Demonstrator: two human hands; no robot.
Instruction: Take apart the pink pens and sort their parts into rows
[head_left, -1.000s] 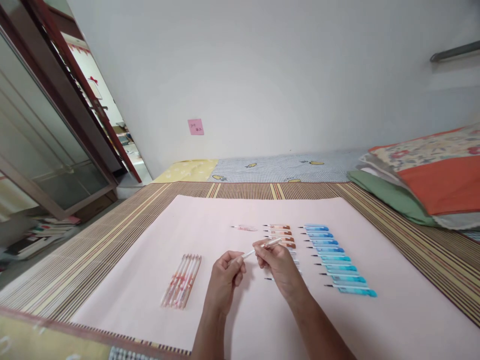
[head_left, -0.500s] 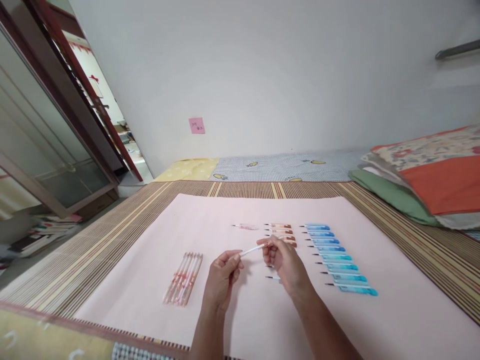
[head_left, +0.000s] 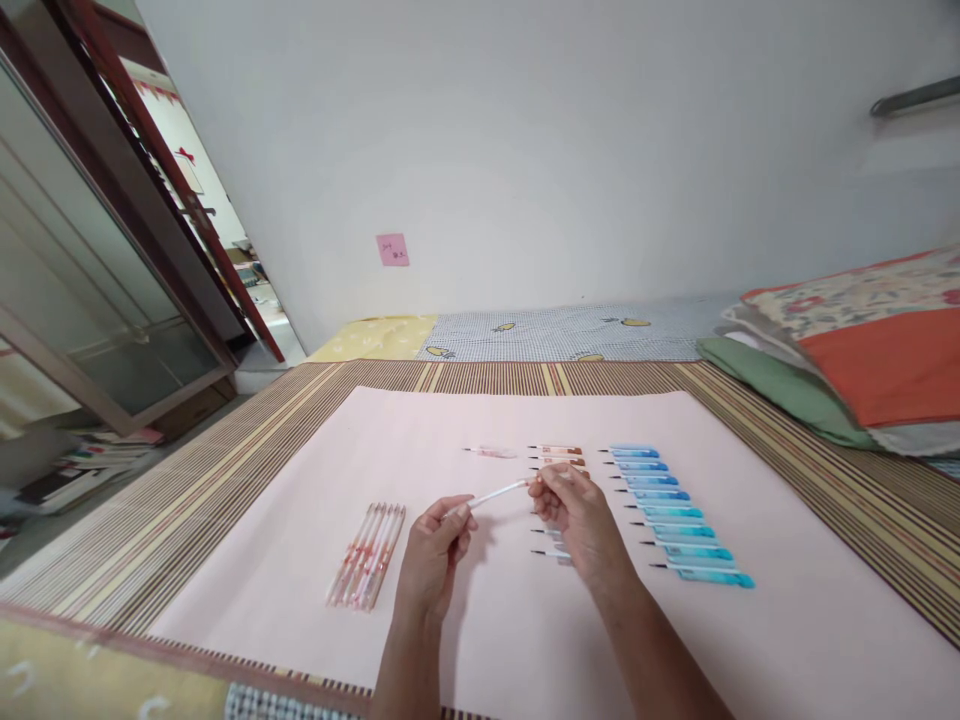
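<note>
A thin white pen refill (head_left: 499, 494) spans the gap between my hands above the pink sheet, tilted slightly up to the right. My left hand (head_left: 439, 535) pinches its left end between thumb and fingers. At the other end, my right hand (head_left: 574, 510) closes on it, where a small orange-brown part shows at the fingertips. Whatever else lies inside the right fingers is hidden. Beyond my hands rest a dark-tipped refill with a clear pinkish barrel (head_left: 495, 452) and a column of brown pen parts (head_left: 562, 450), partly covered by my right hand.
Several whole pens with pink-red patterns (head_left: 367, 555) lie side by side on the left. To the right runs a column of blue and turquoise pen parts (head_left: 667, 515) with dark-tipped refills. The pink sheet (head_left: 262, 560) covers a striped mat (head_left: 202, 500). Folded bedding (head_left: 862, 370) is at right.
My right hand has shifted slightly right, and my left hand slightly left and up. A longer stretch of the white refill shows between them. The laid-out pens have not moved.
</note>
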